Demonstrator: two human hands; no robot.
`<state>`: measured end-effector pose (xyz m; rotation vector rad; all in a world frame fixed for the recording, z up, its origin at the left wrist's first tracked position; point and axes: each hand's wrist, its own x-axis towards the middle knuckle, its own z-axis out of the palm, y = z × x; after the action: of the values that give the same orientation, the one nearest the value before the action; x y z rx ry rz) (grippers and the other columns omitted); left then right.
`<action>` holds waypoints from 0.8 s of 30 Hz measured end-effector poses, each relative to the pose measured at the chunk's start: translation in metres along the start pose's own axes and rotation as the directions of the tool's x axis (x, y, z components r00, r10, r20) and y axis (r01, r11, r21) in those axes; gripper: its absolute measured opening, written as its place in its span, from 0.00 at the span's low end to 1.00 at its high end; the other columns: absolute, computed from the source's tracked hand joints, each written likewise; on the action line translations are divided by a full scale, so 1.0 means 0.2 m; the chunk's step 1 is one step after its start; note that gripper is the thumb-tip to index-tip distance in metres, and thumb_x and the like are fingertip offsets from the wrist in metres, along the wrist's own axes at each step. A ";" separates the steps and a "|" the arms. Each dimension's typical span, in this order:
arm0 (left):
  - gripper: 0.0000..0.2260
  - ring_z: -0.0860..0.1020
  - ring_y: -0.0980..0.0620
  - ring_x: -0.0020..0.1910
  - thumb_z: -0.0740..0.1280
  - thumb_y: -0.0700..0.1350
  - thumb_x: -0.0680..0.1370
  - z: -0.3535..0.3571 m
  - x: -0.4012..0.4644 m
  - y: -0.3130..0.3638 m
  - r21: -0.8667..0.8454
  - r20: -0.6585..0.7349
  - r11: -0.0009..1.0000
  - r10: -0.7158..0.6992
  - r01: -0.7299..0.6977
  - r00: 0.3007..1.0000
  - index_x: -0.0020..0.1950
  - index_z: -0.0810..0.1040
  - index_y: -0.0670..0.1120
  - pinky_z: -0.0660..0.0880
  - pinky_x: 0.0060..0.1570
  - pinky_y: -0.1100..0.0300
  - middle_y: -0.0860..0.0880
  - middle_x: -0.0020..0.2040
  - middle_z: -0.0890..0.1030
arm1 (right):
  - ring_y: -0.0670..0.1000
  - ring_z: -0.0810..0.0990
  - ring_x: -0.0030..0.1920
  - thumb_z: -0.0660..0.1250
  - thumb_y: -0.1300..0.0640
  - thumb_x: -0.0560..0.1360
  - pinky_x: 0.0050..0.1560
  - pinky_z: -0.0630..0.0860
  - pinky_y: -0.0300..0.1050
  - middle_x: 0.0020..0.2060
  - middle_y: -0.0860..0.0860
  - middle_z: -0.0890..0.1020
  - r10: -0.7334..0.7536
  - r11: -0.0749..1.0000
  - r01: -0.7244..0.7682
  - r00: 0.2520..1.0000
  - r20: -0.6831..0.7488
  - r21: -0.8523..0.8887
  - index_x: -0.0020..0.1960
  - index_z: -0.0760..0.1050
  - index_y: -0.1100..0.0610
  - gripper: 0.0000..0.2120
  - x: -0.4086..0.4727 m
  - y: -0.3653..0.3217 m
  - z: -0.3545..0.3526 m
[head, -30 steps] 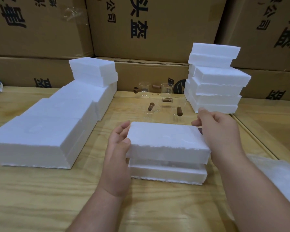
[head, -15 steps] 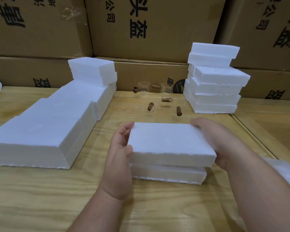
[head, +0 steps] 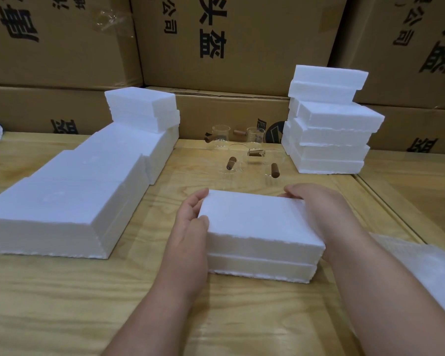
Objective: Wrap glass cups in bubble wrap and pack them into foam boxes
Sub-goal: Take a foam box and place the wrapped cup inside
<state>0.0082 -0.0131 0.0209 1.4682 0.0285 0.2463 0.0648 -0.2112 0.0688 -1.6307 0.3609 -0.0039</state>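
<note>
Since a second ago, the foam lid (head: 254, 219) is sitting lower and almost square over the foam box base (head: 260, 268), and the right hand (head: 316, 214) is lying flatter along the lid's right edge instead of being raised at its far corner.

Printed cardboard cartons (head: 237, 42) are forming the back wall behind a pale wooden table (head: 62, 304) with visible grain. On the left, a long run of white foam boxes (head: 70, 191) is lying in blocky steps, edges rough and crumbly. At the far right, a stack of foam boxes (head: 329, 124) is standing slightly staggered. Bubble wrap (head: 421, 265) is lying, translucent, at the right edge.

Between the two foam groups, small clear glass cups (head: 244, 152) with short brown wooden handles are standing near the cartons, well apart from the hands.

Lid and base are resting in the middle of the table as two flat white slabs with a thin seam between them. The left hand (head: 190, 227) is gripping the lid's left end, thumb on its near corner and fingers curled behind. The right hand is holding the opposite end, fingers wrapping over the far corner.
</note>
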 end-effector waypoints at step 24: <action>0.20 0.70 0.48 0.34 0.47 0.62 0.74 0.00 -0.04 0.01 0.616 -0.113 0.788 0.107 -0.015 0.988 0.32 0.63 0.49 0.65 0.36 0.50 0.51 0.28 0.69 | 0.51 0.69 0.29 0.66 0.49 0.75 0.30 0.64 0.42 0.27 0.47 0.70 -0.111 0.939 0.075 0.990 -0.092 -0.335 0.35 0.67 0.54 0.14 0.01 0.03 -0.01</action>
<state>-0.0004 -0.0142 0.0210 2.1069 0.1936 0.4232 0.0658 -0.2133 0.0632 -1.9856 0.3825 -0.1104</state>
